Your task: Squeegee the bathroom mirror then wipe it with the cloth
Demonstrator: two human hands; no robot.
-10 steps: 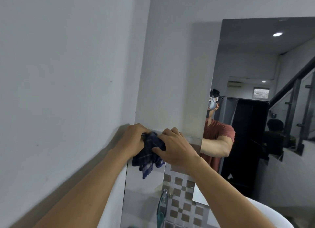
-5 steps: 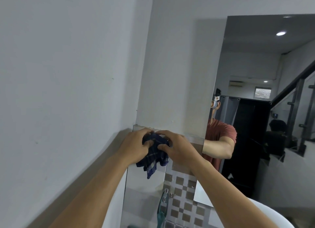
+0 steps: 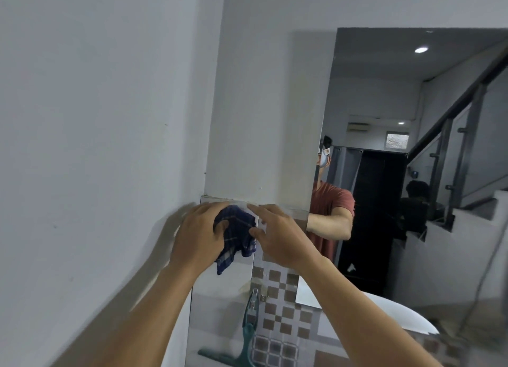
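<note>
A dark blue plaid cloth (image 3: 237, 230) is bunched between my two hands, in front of the tiled wall strip at the room's corner. My left hand (image 3: 199, 237) grips its left side, and a loose corner hangs down below that hand. My right hand (image 3: 279, 239) pinches the cloth's right edge between the thumb and the outstretched fingers. The bathroom mirror (image 3: 384, 97) covers the wall to the right of my hands and reflects a person in a red shirt. A green squeegee (image 3: 248, 339) hangs from a hook below the cloth.
A white wall (image 3: 96, 147) runs close along my left arm. Brown and white checkered tiles (image 3: 277, 306) sit beneath my right hand. A white basin rim (image 3: 398, 314) curves at the lower right, below the mirror.
My hands have kept working the cloth into a tighter bunch at the same spot. The right hand's fingers have stretched out straighter over its edge.
</note>
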